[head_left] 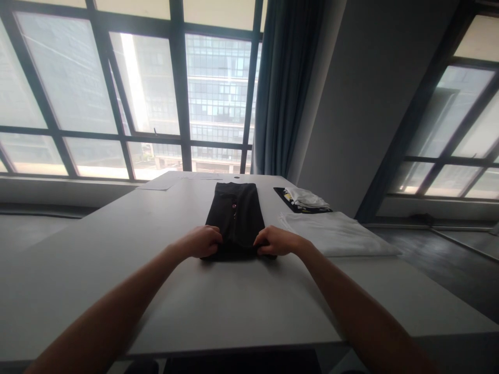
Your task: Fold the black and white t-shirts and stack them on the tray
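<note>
A black garment point(237, 213) lies folded into a narrow strip on the white table, its length running away from me. Small shiny dots, perhaps buttons or a print, show along its middle. My left hand point(202, 241) is closed on the near left edge, fingers curled into the cloth. At the near right edge, my right hand point(276, 240) grips the same garment with fingers bent under. Between the two hands the near end looks turned over. The exact fingertips are hidden in the dark fabric.
The white table point(117, 259) extends toward the windows. To the right lie a flat, whitish translucent bag or cloth point(339, 234) and, behind it, a crumpled white cloth point(306, 198) on a dark patterned piece point(278, 195). Paper sheets point(159, 182) rest at the far left.
</note>
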